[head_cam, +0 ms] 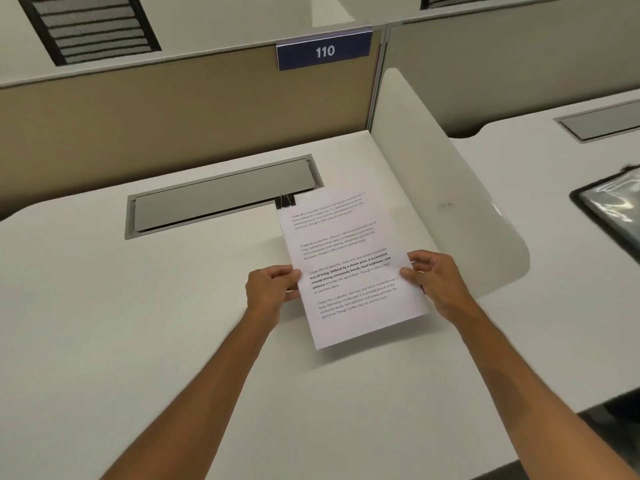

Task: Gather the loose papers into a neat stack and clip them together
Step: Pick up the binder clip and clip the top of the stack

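A stack of white printed papers (349, 268) is held just above the white desk (138, 323), its edges lined up and turned slightly counter-clockwise. A black binder clip (285, 200) grips the stack's far left corner. My left hand (270, 289) pinches the left edge of the stack at mid-height. On the opposite edge, my right hand (436, 278) pinches it at about the same height. Fingers under the sheets are hidden.
A grey cable hatch (221, 199) is set into the desk behind the papers. A tan partition with a blue "110" sign (323, 51) closes the back. A white curved divider (450, 202) stands at the right; beyond it lies a black plastic folder (613, 209).
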`<act>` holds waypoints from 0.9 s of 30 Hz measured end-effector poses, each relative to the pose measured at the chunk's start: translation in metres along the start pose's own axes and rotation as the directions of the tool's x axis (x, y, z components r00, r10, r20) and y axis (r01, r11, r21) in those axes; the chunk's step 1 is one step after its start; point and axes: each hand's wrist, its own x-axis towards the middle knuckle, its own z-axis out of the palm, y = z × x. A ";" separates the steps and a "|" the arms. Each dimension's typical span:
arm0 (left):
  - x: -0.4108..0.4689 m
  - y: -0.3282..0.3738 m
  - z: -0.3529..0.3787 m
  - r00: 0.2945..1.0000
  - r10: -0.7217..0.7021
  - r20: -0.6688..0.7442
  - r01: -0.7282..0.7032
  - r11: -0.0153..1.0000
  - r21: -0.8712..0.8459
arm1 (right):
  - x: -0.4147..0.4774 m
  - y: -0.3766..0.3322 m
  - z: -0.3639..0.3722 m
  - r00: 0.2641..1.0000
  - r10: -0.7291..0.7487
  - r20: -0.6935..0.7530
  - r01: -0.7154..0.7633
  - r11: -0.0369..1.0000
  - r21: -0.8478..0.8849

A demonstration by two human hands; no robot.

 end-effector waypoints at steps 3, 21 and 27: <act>0.014 0.007 0.030 0.999 0.029 -0.028 -0.028 0.999 0.044 | 0.019 -0.004 -0.001 0.961 -0.088 -0.262 0.009 0.958 -0.288; 0.067 0.004 0.090 0.995 -0.049 -0.089 0.061 0.988 0.140 | 0.073 0.012 0.004 0.891 -0.150 -0.429 -0.169 0.767 -0.619; 0.069 0.003 0.092 0.995 -0.014 -0.098 0.032 0.982 0.188 | 0.074 0.018 0.002 0.899 -0.158 -0.409 -0.150 0.765 -0.627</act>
